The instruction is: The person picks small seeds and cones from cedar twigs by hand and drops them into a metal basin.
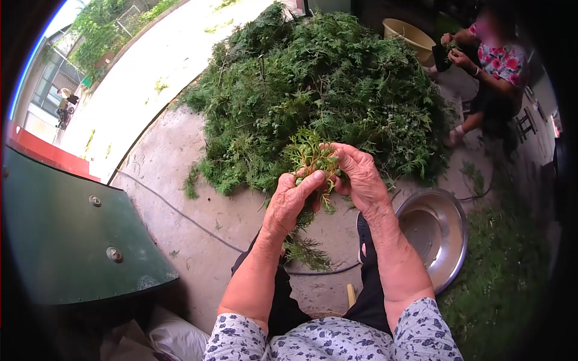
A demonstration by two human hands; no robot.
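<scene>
A green conifer sprig (310, 151) with small round green cones is held up between my two hands, in front of a large heap of cut branches (313, 84). My left hand (289, 201) is closed around the sprig's lower part, thumb pressed on it. My right hand (362, 180) has its fingers closed at the cones on the sprig's right side; its fingertips are partly hidden by foliage. Below my left hand hangs or lies more greenery (307, 253), and I cannot tell whether it joins the sprig. A shiny metal basin (456, 240) stands right of my right forearm.
Another person (500, 66) sits at the upper right, with greenery in their hands, near a yellowish basin (409, 33). A dark cable (180, 210) crosses the concrete floor. To the left is a green metal panel (72, 240); cut greenery (506, 271) covers the ground at right.
</scene>
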